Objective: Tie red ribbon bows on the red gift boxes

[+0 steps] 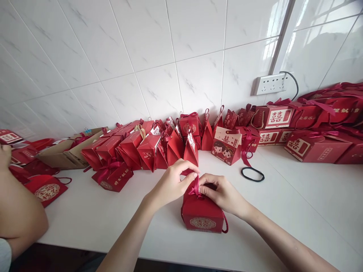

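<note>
A red gift box (202,211) with a gold round emblem stands on the white table in front of me. A dark red ribbon (195,185) is gathered at its top, and a twisted cord handle (225,223) hangs down its right side. My left hand (179,177) pinches the upper part of the ribbon between thumb and fingertips. Lower down, at the knot, the fingers of my right hand (220,192) are closed on the same ribbon. The box's far side is hidden behind my hands.
Many red boxes (124,145) line the tiled wall, with more stacked at right (320,145). A black elastic loop (252,174) lies on the white table (283,211). A brown carton (61,155) stands at left, near another person's arm (24,204). A power strip (271,84) is on the wall.
</note>
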Action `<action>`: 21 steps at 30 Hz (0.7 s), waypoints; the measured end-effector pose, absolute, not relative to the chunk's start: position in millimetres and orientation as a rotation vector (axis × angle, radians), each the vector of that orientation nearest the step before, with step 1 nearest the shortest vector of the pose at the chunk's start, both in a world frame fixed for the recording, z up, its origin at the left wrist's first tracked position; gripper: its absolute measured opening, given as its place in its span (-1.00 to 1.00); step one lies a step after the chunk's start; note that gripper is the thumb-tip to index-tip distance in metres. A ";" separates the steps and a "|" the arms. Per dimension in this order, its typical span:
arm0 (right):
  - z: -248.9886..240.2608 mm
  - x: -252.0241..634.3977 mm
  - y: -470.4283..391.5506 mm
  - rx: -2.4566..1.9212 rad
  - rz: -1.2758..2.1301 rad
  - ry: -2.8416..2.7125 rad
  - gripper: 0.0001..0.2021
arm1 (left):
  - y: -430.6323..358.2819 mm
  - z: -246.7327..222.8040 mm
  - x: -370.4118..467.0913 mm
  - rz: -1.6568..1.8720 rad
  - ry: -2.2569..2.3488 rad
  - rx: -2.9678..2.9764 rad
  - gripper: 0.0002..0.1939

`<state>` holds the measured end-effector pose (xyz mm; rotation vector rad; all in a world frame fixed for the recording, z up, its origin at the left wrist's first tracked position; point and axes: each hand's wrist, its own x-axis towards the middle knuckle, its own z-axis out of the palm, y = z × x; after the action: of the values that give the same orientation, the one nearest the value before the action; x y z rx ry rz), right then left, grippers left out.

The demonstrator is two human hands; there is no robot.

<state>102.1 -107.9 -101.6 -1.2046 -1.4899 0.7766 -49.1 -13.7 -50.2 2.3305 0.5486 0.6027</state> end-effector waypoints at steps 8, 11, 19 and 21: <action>-102.4 99.4 -108.1 -1.242 0.768 -1.441 -0.84 | -8.3 -75.5 -53.7 0.582 0.605 2.265 -0.93; -102.3 97.6 -108.2 -1.233 0.762 -1.433 -0.84 | -11.8 -84.0 -55.2 0.638 0.561 2.180 -0.99; -111.4 100.4 -108.0 -1.315 0.612 -1.500 -0.75 | -27.1 -94.2 -56.2 0.770 0.521 2.169 -0.91; -116.0 103.0 -106.0 -1.341 0.587 -1.522 -0.73 | -27.5 -99.9 -55.8 0.826 0.480 2.146 -0.93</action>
<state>103.0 -106.0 -116.0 -1.3407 -1.5223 0.5871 -55.8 -27.5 -99.9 2.1459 0.4800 0.8261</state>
